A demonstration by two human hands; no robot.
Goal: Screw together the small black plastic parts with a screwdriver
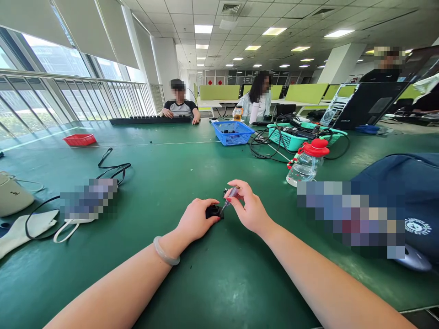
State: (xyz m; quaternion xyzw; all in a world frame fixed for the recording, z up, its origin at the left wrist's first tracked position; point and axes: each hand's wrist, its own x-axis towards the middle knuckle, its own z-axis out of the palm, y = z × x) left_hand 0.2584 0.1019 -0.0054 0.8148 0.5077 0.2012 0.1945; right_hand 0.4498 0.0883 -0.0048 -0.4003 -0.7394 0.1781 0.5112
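On the green table [178,183], near the middle of the view, my left hand [198,218] is closed round a small black part [214,211], with thumb and fingers on either side of it. Between the thumb and fingers of my right hand [247,206] is a small screwdriver [230,195], tilted, its tip down at the right side of the black part. My fingers cover much of both things. A bracelet circles my left wrist.
Behind are a blue basket [233,135], a green basket [291,140] with cables and a red-capped bottle [305,165]. A dark blue bag [404,178] lies right; a red tray [79,140], cable and glove [27,228] left. Several people are beyond.
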